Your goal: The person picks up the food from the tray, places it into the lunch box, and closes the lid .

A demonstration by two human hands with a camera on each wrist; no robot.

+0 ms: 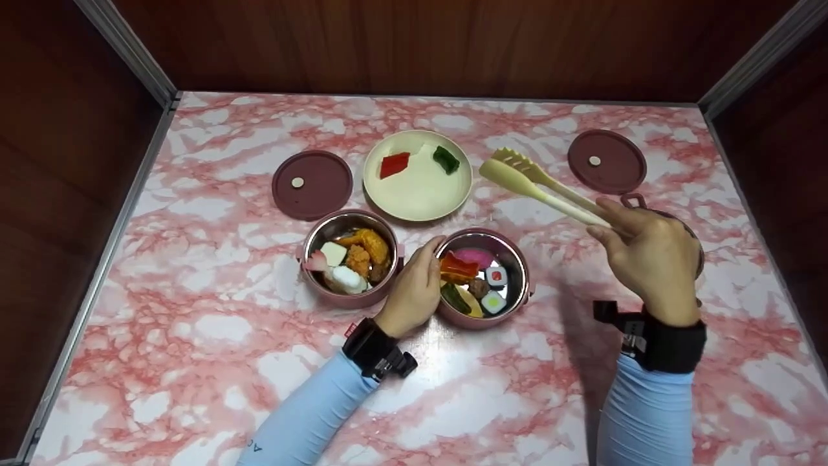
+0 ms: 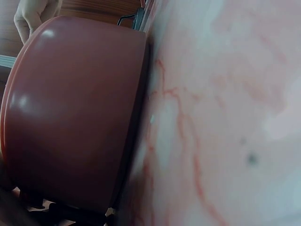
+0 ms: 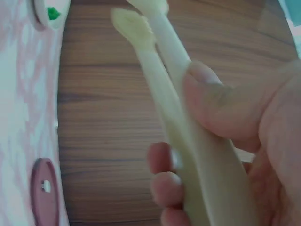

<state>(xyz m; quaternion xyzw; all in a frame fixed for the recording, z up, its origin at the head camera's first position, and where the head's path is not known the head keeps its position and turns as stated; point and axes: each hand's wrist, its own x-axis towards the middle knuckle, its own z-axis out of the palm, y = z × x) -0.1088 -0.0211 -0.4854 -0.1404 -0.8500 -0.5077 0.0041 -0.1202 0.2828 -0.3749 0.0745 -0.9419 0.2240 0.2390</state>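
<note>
My right hand (image 1: 653, 259) grips pale yellow tongs (image 3: 188, 122), thumb on one arm and fingers round the other. The tongs' tips are slightly apart, with nothing between them, right of the cream plate (image 1: 417, 200). On that plate lie a red piece (image 1: 394, 166) and a green piece (image 1: 446, 160) of toy food. My left hand (image 1: 414, 288) rests along the left side of a pink pot (image 1: 479, 321), its fingers against the wall near the rim. Inside this pot are two sushi rolls (image 1: 495, 277), a meatball (image 1: 479, 288) and red, green, yellow and pink pieces.
Left of my left hand stands another pink pot (image 1: 349, 300), holding fried chicken (image 1: 369, 246) and white pieces. One maroon lid (image 1: 323, 194) lies behind it, another lid (image 1: 608, 165) at the back right. A handled pot (image 1: 634, 200) is partly hidden behind my right hand.
</note>
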